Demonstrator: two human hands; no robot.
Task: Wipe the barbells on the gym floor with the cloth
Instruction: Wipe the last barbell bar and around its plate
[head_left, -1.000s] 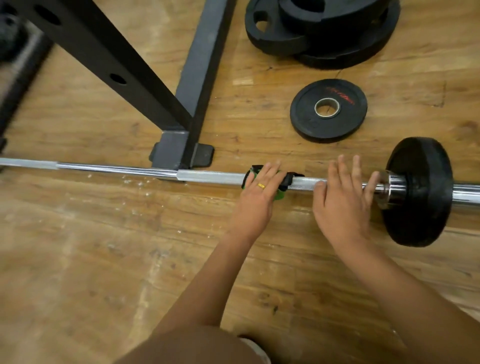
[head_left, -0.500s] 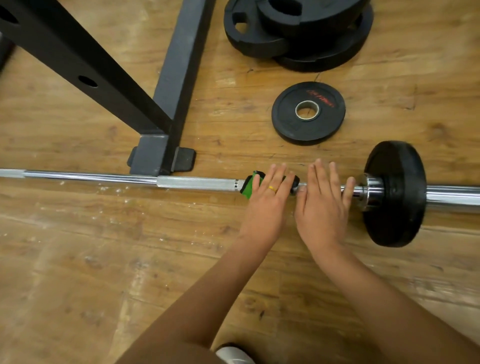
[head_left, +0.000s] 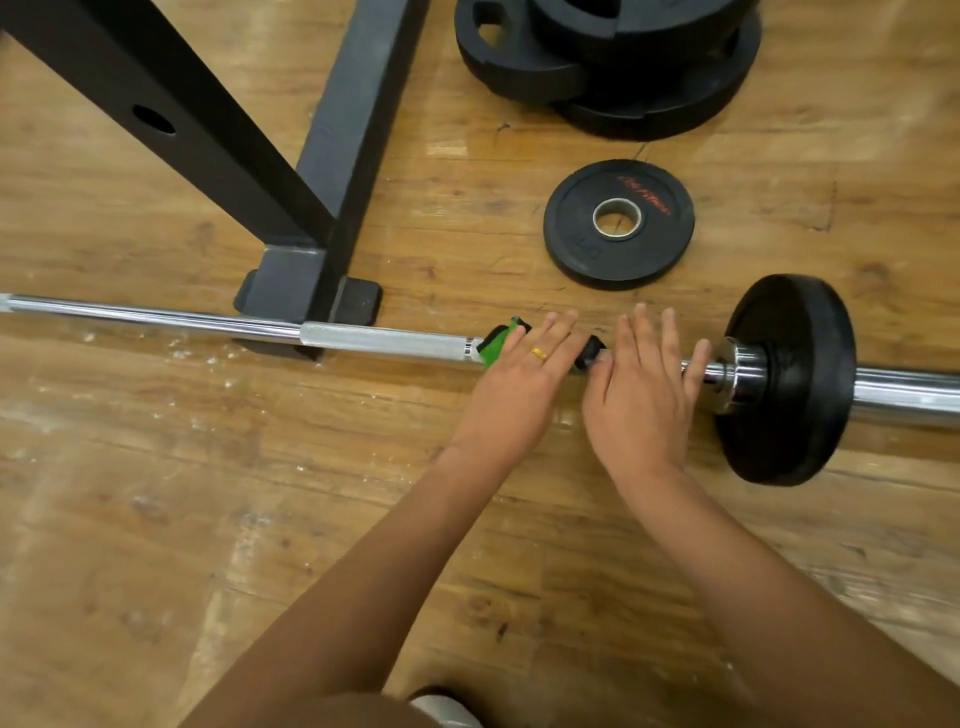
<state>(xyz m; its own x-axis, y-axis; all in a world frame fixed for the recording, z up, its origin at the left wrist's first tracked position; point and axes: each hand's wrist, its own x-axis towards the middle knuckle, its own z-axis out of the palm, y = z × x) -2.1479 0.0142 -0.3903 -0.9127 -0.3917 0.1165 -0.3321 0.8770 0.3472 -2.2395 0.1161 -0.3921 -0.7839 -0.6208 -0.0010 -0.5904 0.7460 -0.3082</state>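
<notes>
The left hand lies palm-down on the barbell, its fingers stretched nearly straight over the shaft and pressing the cloth against it; a gold ring sits on one finger. The cloth, green and black, is wrapped around the bar under that hand, with a green edge showing at the hand's left side and a dark corner poking out at its right. The right hand rests just beside it, also flat and spread, fingers laid across the bar with nothing held; its little finger reaches almost to the chrome collar. Whether its thumb touches the cloth's dark corner cannot be told.

The barbell lies across the wooden floor from the left edge to the right edge, one black plate mounted just right of the hands. Beyond it, a loose small plate lies flat, a stack of larger plates sits at the far edge, and a black rack foot stands beside the bar.
</notes>
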